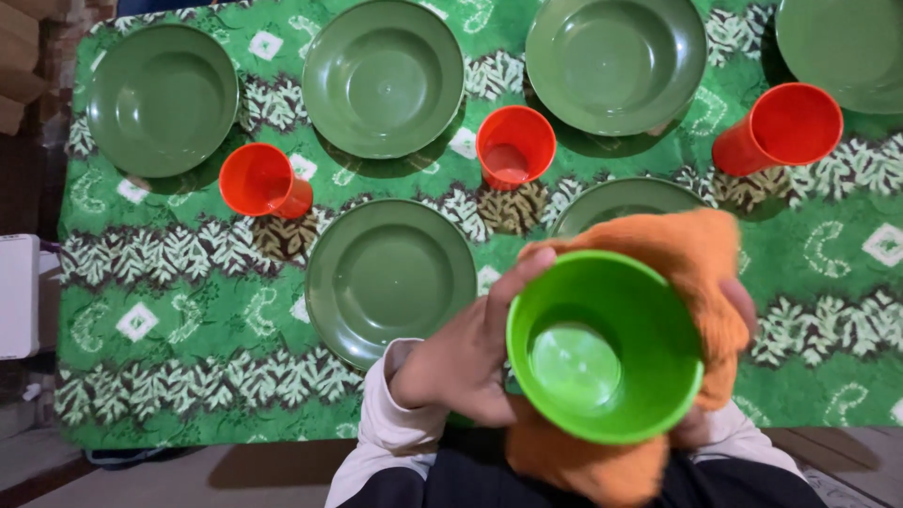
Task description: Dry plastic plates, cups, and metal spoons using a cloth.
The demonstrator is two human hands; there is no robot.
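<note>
The left hand [466,362] grips the side of a bright green plastic cup [604,346], mouth up, at about five o'clock in the view above the counter's near edge, while the right hand [729,325] presses an orange cloth [691,254] around the cup's far side, fingers closed on it. On the green patterned tablecloth [188,292] lie dark green plates [390,277], the closest at nine o'clock from the cup, and three orange cups [514,146] stand from ten to one o'clock.
</note>
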